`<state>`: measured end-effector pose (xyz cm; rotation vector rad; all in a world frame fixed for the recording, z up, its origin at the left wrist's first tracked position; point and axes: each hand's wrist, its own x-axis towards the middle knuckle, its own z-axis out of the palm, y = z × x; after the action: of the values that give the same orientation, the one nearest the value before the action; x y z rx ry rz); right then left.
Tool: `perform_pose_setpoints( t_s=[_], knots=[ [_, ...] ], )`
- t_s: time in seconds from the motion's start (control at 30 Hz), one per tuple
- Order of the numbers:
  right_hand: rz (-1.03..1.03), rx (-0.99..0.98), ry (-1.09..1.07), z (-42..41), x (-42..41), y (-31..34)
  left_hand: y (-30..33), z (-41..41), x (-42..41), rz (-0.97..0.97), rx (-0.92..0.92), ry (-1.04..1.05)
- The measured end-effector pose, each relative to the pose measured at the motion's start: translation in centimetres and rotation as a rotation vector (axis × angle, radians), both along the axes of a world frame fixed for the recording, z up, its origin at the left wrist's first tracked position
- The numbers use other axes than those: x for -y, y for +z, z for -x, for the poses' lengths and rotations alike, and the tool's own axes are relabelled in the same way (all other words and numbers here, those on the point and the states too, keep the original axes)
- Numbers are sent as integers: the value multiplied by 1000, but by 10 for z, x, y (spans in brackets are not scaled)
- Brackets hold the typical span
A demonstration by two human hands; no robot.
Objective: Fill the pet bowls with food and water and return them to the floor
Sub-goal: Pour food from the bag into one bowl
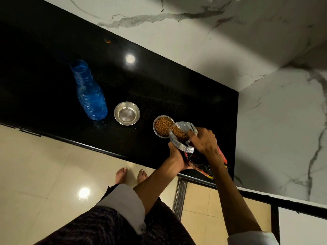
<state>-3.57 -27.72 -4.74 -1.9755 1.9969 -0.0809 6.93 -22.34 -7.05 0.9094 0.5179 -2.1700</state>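
Two small steel bowls stand on the black counter [141, 76]. The right bowl [160, 127] is heaped with brown kibble. The left bowl [127, 113] looks empty and shiny. A food bag [201, 161] with a clear plastic liner [182, 137] is tilted with its mouth over the right bowl's rim, kibble showing at the opening. My left hand [177, 158] grips the bag from below. My right hand [203, 140] holds the liner's top edge. A blue plastic water bottle [90, 92] stands upright left of the empty bowl.
White marble wall runs behind and to the right of the counter. The counter's front edge runs diagonally; beige floor tiles and my bare feet [131, 174] lie below it. A metal strip [179, 197] crosses the floor under the counter's right end.
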Motion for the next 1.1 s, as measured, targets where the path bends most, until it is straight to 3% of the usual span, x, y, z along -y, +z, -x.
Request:
perform_pose_setpoints(
  t_s=[1.1],
  knots=[
    [39,17,1,-2,-3,-4,-14,3,-3,-9,54,-11]
  ],
)
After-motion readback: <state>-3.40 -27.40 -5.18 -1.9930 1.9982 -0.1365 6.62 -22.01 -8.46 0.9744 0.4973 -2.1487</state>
